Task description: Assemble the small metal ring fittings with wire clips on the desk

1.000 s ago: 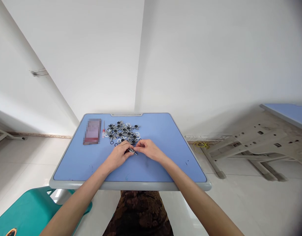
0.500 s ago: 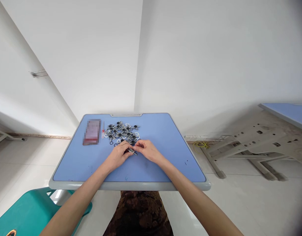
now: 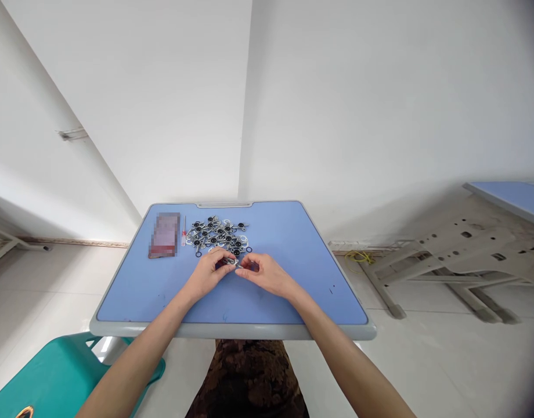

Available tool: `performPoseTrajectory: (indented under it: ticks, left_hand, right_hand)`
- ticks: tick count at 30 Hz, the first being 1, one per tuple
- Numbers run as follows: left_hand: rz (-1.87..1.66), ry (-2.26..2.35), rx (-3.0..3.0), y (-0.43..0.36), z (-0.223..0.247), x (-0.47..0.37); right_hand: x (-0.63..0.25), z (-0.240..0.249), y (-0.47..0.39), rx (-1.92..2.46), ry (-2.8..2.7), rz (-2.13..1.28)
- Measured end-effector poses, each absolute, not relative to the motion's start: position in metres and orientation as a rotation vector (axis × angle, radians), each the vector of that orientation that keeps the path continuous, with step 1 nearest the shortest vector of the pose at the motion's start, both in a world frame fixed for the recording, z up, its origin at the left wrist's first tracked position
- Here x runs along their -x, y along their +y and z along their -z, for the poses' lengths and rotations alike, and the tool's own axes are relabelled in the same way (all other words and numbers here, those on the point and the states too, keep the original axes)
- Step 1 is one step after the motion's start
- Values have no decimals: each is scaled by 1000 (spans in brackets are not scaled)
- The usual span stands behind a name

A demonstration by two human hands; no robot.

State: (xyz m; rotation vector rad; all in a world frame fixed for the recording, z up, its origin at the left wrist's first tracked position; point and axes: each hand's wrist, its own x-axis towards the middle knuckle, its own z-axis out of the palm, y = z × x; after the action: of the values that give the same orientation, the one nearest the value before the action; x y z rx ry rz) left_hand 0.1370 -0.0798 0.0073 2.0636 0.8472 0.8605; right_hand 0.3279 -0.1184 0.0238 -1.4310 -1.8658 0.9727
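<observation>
Near the front of a pile of small metal pieces with black round centres [image 3: 213, 239], both my hands meet over the blue tabletop. My left hand [image 3: 206, 274] pinches one small metal part [image 3: 231, 262] between thumb and fingers. The fingers of my right hand [image 3: 269, 275] are curled, with thumb and fingertips at that part's right end. Its finer shape is mostly covered by my fingers. A black ring [image 3: 248, 249] lies just beyond my right fingers, and another ring [image 3: 198, 254] rests left of my left hand.
A screwdriver with a clear and red handle [image 3: 184, 237] lies left of the pile. Beside it is a flat, pixelated rectangular object [image 3: 165, 235]. The desk [image 3: 267, 331] stands against a white wall. A green stool [image 3: 53, 371] is at lower left, another desk [image 3: 511, 200] at right.
My right hand has shifted slightly, and its thumb and index finger look further apart. The left hand still holds the metal part. The whole view has moved a little.
</observation>
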Motion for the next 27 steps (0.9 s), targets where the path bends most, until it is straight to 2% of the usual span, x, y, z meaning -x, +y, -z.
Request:
performPoseTrajectory:
  ticks: [5, 27]
  left_hand:
    - [-880, 866, -2070, -80, -10, -136]
    - [-884, 838, -2103, -80, -8, -135]
  right_hand:
    - [-319, -26, -124, 1403, -1909, -779]
    - [-319, -20, -125, 1419, -1867, -714]
